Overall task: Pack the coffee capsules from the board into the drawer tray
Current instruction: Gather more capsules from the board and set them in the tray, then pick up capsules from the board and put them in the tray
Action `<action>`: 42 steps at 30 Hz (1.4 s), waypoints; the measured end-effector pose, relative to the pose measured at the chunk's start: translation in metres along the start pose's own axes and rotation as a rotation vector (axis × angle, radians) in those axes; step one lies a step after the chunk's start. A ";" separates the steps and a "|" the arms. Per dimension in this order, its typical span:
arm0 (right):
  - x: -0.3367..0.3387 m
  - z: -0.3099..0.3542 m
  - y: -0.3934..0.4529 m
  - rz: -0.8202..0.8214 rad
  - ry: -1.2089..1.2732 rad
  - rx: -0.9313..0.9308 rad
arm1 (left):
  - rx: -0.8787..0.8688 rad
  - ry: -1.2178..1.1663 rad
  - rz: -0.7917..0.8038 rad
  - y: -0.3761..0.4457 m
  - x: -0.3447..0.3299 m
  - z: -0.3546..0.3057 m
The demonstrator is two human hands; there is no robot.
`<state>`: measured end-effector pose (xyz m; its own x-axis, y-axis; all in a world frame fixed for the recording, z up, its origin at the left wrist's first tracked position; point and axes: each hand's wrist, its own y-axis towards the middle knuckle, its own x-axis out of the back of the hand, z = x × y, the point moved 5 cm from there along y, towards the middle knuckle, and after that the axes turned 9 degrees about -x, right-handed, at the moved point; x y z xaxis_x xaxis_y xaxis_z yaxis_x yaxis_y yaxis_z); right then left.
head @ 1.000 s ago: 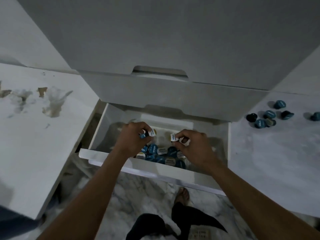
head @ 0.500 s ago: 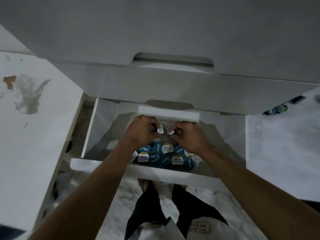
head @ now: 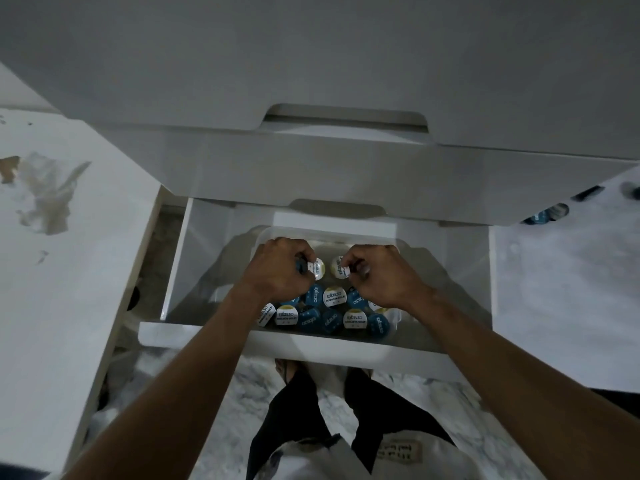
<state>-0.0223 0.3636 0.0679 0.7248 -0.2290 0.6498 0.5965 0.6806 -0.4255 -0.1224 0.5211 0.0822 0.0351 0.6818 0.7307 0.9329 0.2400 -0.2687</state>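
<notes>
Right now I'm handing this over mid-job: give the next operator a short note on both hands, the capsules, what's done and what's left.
Left hand: grips a white-lidded capsule over the clear tray in the open drawer.
Right hand: its fingers pinch another white-lidded capsule beside the first.
Done: two rows of packed capsules fill the tray's near end.
Left: set these two down in the next row back; a few more capsules lie on the board to the right, partly hidden.

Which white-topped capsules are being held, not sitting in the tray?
The two farthest back: one pinched by the left hand at, one by the right hand at. The others lie packed below.
</notes>
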 end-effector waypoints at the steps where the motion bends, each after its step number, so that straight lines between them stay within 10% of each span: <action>1: 0.000 0.000 0.000 -0.004 0.005 -0.004 | 0.004 0.005 -0.010 0.000 0.001 0.001; 18: -0.006 0.005 0.001 -0.009 0.070 -0.005 | -0.038 0.029 -0.023 0.003 0.003 0.000; 42: 0.084 -0.014 -0.124 -0.259 0.388 0.069 | -0.092 -0.138 -0.462 -0.069 0.000 -0.129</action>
<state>-0.0304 0.2505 0.1662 0.6384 -0.6317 0.4397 0.7598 0.6086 -0.2288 -0.1409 0.4152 0.1820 -0.4324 0.6051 0.6685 0.8674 0.4815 0.1253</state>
